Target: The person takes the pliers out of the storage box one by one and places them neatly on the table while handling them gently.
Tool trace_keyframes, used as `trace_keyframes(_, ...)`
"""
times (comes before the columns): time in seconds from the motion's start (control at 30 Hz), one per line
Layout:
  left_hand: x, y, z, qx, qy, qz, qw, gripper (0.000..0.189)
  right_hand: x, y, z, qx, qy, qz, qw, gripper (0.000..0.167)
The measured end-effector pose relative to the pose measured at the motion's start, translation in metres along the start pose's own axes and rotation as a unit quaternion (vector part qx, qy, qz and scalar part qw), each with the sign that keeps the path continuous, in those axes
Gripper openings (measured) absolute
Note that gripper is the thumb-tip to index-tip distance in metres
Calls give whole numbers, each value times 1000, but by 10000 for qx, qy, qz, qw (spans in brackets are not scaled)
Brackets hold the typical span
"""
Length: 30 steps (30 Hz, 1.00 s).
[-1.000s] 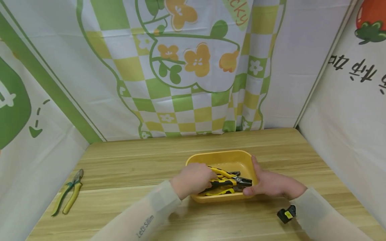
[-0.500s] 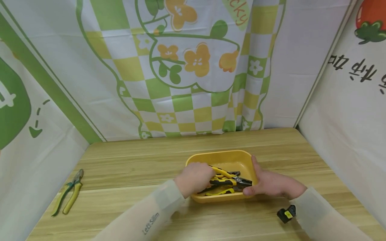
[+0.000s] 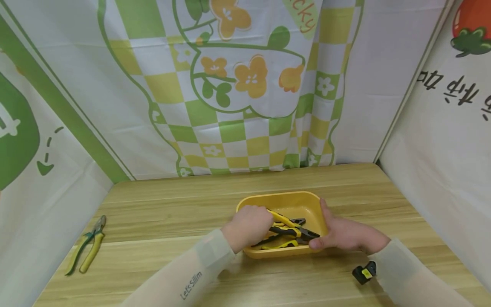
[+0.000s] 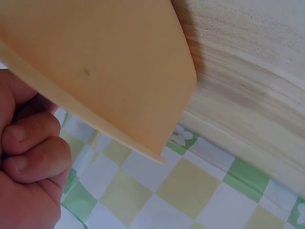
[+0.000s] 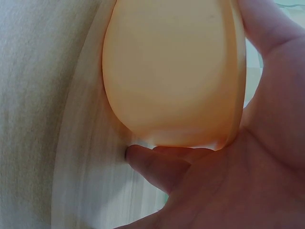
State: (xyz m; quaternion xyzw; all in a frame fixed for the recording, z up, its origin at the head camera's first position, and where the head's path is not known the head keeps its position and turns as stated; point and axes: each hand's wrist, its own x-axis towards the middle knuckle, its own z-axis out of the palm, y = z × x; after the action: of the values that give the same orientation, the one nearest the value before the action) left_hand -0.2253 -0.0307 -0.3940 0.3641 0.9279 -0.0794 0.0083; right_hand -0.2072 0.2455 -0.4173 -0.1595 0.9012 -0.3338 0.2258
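Observation:
A yellow plastic bin (image 3: 281, 254) stands on the wooden table with several yellow-and-black pliers inside. Over its left end, my left hand (image 3: 250, 227) curls round the handles of one pair of pliers (image 3: 290, 230), whose dark jaws point right. Beneath it lie other pliers (image 3: 280, 245), partly covered. In the left wrist view, curled fingers (image 4: 40, 160) show beyond the rim, but the pliers are hidden behind the bin wall (image 4: 109, 62). My right hand (image 3: 347, 234) holds the bin's right end, thumb along the front and fingers round the back corner; the right wrist view shows it against the wall (image 5: 171, 71).
Green-and-yellow-handled pliers (image 3: 90, 257) lie alone at the table's left edge. A small black device (image 3: 364, 273) sits by the right wrist. Printed curtains (image 3: 245, 128) hang behind the table (image 3: 172, 204) and along both sides.
My left hand has shifted slightly right, staying in the bin. The pliers it grips have turned a little, their jaws now narrower in view. My right hand and the bin have not moved.

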Motion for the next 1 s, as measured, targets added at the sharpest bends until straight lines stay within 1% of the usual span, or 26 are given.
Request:
trace_keyframes(0.07,-1,-2,-1,-120,79,-46,9999,24,0,0,0,7,-3,-22,10000,135)
trace_keyframes(0.2,-3,-11,-3,-551,179,-200,9981,31,1,0,0,-8,-10,-72,10000,135)
trace_keyframes(0.27,-4,-15,-5,-773,217,-227,9965,34,0,0,-1,-33,-6,-92,10000,135)
trace_keyframes(0.33,-4,-20,-6,-994,288,-158,9945,37,0,-1,-1,-62,0,-102,9999,135)
trace_keyframes(0.4,-5,-24,-6,-1334,379,-65,9903,40,0,-1,-1,-104,13,-84,9999,135)
trace_keyframes(0.47,-6,-28,-6,-1755,474,2,9833,43,-1,-1,0,-101,12,-53,9999,135)
trace_keyframes(0.53,-7,-33,-5,-2285,519,-5,9722,44,0,-1,0,-55,5,-41,10000,136)
trace_keyframes(0.57,-8,-34,-5,-2598,520,-70,9642,42,0,-1,0,-17,3,-48,10000,136)
trace_keyframes(0.63,-10,-38,-6,-3186,496,-254,9462,37,0,-1,0,28,18,-84,10000,136)
trace_keyframes(0.73,-13,-41,-9,-3929,406,-649,9164,26,1,-1,0,93,7,-114,9999,137)
trace_keyframes(0.83,-17,-43,-11,-4408,353,-997,8914,20,1,0,0,102,-13,-75,9999,137)
trace_keyframes(0.87,-18,-44,-12,-4526,333,-1090,8844,20,1,0,0,120,-32,-55,9999,137)
trace_keyframes(0.97,-21,-46,-13,-4898,316,-1287,8617,22,1,0,0,94,-10,-35,9999,136)
trace_keyframes(1.0,-22,-47,-13,-5049,318,-1342,8521,23,1,0,0,75,4,-32,10000,136)
